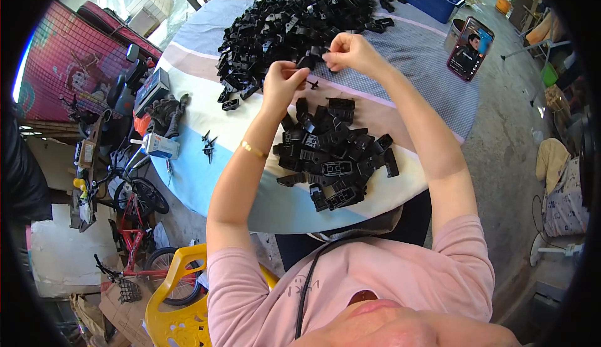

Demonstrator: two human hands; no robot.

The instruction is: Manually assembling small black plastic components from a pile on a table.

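Mid-assembly above the near pile (335,159): my left hand (282,84) pinches a small black pin (311,84), right hand (350,52) grips a black clip (307,62); next, line them up

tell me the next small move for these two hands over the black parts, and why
Probably bring the hands together so the small black pin at the left hand goes into the black clip by the right hand. Both pieces are pinched up off the table, close but apart, between the big pile and the near pile.
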